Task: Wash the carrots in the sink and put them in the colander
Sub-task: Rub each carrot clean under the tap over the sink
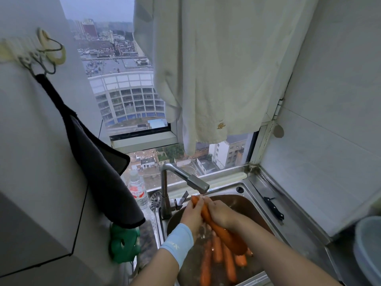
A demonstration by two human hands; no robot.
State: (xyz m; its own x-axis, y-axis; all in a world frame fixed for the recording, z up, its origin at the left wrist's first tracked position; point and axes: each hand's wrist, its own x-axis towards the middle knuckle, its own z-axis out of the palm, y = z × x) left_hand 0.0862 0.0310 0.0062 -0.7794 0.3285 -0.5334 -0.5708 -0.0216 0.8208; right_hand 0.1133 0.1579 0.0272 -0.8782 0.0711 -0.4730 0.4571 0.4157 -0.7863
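Note:
A long orange carrot (225, 234) is held slanted under the spout of the steel faucet (191, 180), thin end up. My left hand (192, 215) grips it from the left and my right hand (219, 212) grips it from the right, near the thin end. Below them several more carrots (216, 259) lie in water in a dark round basin (257, 209) that sits inside the steel sink (253, 189). A pale blue wristband (178, 240) is on my left forearm. No colander is plainly in view.
A black-handled knife (273, 207) lies on the sink's right ledge. A clear water bottle (138, 190), a metal strainer plug (155, 200) and a green object (123, 242) stand left of the faucet. A dark towel (99, 164) hangs at left. A pale round container (369, 250) sits at far right.

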